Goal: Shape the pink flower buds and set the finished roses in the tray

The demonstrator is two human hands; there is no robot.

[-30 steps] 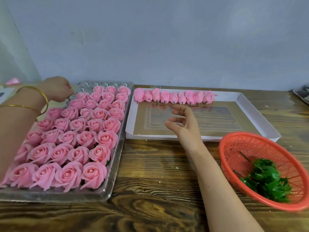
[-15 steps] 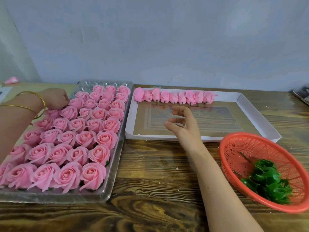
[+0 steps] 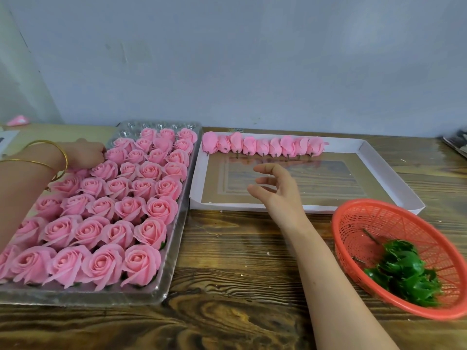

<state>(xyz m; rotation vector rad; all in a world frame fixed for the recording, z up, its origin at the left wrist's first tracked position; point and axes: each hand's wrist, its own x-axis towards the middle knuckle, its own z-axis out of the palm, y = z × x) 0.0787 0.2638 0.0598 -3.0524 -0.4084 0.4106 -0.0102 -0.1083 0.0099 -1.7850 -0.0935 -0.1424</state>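
A clear plastic tray [image 3: 174, 248] on the left holds several rows of finished pink roses [image 3: 141, 263]. My left hand [image 3: 83, 154], with gold bangles on the wrist, is down at the tray's far left edge. Its fingers are curled over a pink rose [image 3: 77, 171] that is mostly hidden beneath it. A row of unshaped pink flower buds [image 3: 262, 147] lies along the far side of a shallow white box [image 3: 389, 178]. My right hand [image 3: 275, 190] hovers over the near part of that box, fingers relaxed and holding nothing.
A red plastic basket [image 3: 353, 215] with green leaf pieces [image 3: 404, 271] sits tilted at the right on the wooden table [image 3: 240, 261]. A small pink scrap [image 3: 17, 120] lies far left by the wall. Dark items poke in at the right edge.
My left hand has come down from above the tray's far left corner into the rows of roses. My right hand has stayed almost still over the white box.
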